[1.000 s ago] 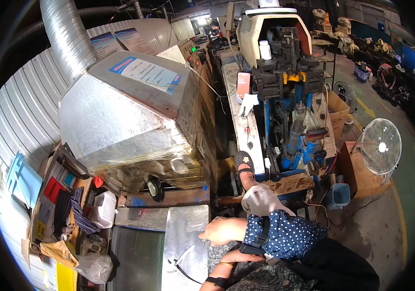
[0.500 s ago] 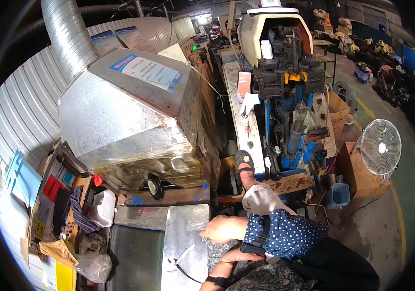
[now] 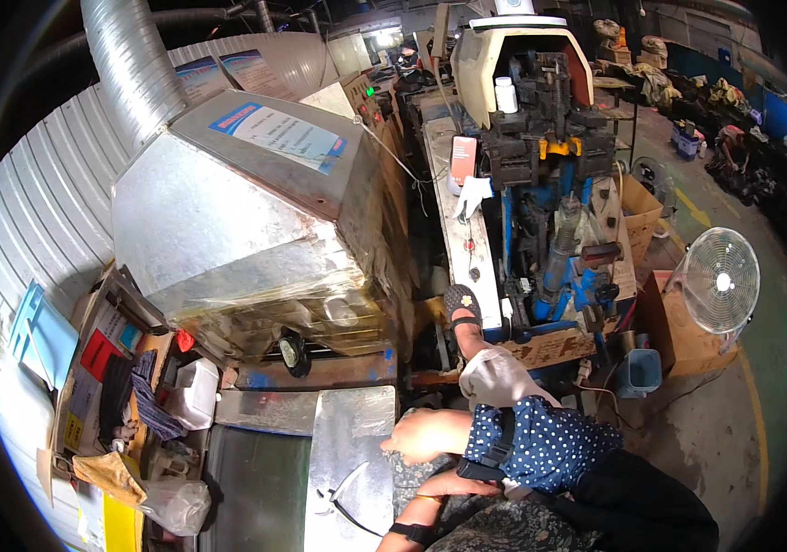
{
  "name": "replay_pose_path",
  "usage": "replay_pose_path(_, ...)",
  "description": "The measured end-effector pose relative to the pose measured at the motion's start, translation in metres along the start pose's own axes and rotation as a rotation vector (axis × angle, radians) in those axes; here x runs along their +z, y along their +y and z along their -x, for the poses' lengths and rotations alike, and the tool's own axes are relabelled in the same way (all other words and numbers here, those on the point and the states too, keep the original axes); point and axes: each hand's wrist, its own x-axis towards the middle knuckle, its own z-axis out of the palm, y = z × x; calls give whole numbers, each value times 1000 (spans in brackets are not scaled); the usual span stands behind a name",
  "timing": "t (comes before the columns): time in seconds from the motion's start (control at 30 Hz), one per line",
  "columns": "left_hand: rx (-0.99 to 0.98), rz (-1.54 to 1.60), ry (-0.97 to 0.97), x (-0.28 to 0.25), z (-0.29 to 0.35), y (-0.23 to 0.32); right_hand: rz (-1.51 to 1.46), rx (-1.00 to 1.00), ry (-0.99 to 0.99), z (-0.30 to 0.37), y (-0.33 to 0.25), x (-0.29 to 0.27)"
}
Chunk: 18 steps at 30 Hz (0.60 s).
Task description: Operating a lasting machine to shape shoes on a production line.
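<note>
My right hand point(image 3: 425, 436) rests on dark patterned cloth point(image 3: 409, 474) over my lap, beside a bare metal plate point(image 3: 347, 451). Its fingers curl loosely downward, with nothing visible in them; their undersides are hidden. The forearm wears a blue dotted sleeve point(image 3: 550, 442) with a black strap. Below it, my left hand point(image 3: 456, 484) lies flat on the cloth, fingers stretched toward the right forearm and tips partly hidden by the strap's black box point(image 3: 480, 471). On the plate lies a thin black cord point(image 3: 347, 511).
A sheet-metal hood point(image 3: 228, 221) over a conveyor belt point(image 3: 260, 488) stands at left. A cluttered shelf point(image 3: 140, 359) is beside it. Ahead, my sandalled foot point(image 3: 463, 302) rests against a blue and black machine point(image 3: 550, 248). To the right are a fan point(image 3: 723, 281) and a blue bin point(image 3: 640, 372).
My hands have stayed in place. A person at the far right, beside the dark heap, has shifted posture slightly.
</note>
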Motion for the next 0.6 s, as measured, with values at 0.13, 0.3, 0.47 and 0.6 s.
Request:
replay_pose_path(0.13, -98, 137, 67, 4, 8, 24, 40, 30, -2, -7, 7, 8)
replay_pose_path(0.3, -110, 83, 126, 0, 13, 38, 36, 14, -40, -7, -2, 3)
replay_pose_path(0.47, -39, 49, 109, -1, 5, 17, 43, -2, -42, -5, -3, 0)
replay_pose_path(0.6, 19, 30, 106, 0, -1, -7, 15, -52, 29, 4, 0, -1)
